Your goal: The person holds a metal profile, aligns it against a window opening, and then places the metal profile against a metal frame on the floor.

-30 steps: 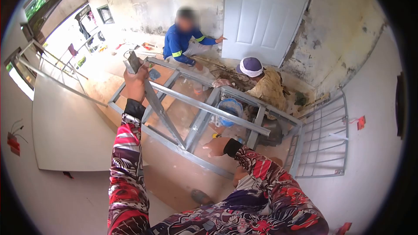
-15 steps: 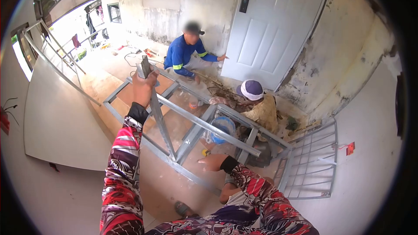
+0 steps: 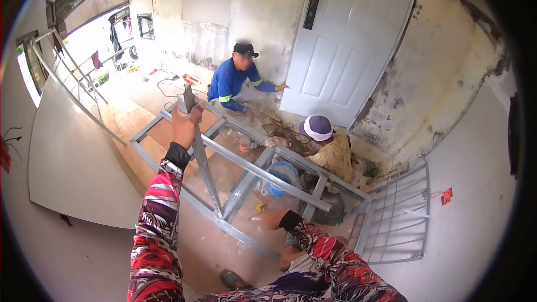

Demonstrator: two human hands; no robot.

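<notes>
My left hand (image 3: 187,121) is wrapped around the upper end of a grey metal bar (image 3: 205,165), which slants down to the near rail of a welded metal frame (image 3: 246,187). Another long square tube (image 3: 263,174) runs from beside that hand across the frame towards the right. My right hand (image 3: 269,219) hovers low over the near side of the frame, a finger stretched to the left and nothing visible in it. Close by it lies a small yellow object (image 3: 260,207), perhaps a tape measure. A blue bucket (image 3: 282,178) stands beyond the frame's crossbars.
A person in a blue shirt (image 3: 230,81) crouches by the white door (image 3: 335,50), one hand at its edge. Another person in a purple and white cap (image 3: 318,128) bends near the wall base. A metal grille (image 3: 394,212) stands at right; a large pale panel (image 3: 78,156) leans at left.
The view has shifted slightly. The person in blue has turned the head a little. My left hand keeps its hold on the bar, and my right hand stays low over the frame.
</notes>
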